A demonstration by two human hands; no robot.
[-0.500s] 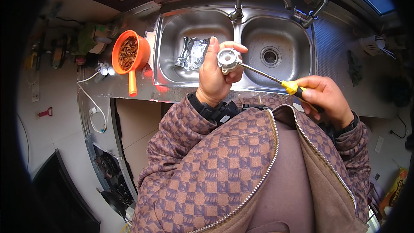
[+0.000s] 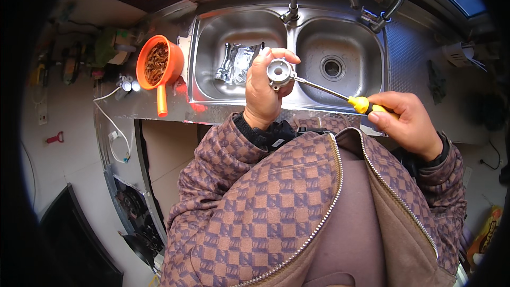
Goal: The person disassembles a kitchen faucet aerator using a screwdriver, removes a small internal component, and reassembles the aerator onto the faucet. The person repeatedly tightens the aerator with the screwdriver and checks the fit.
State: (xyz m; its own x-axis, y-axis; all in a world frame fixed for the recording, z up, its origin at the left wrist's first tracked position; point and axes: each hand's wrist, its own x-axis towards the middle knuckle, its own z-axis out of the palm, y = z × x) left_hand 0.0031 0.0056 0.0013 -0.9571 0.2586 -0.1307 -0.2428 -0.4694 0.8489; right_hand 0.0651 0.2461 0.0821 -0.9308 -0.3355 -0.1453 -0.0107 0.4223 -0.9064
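Screwdriver (image 2: 358, 103) tip indistinct, metal fitting (image 2: 285, 73) part-covered

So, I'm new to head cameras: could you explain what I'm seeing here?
There is no machine: a person works bare-handed. A head-worn fisheye camera looks down; its lens bends straight edges. The left hand holds a round, silver-grey metal part. The right hand has its grip on a screwdriver with a yellow-and-black handle, its tip at the part's edge. Beyond them is a double-bowl stainless-steel sink, with shiny silver items, too unclear to name, in its left bowl. To its left, on the grey counter, stands a round orange dipper holding brown shreds.
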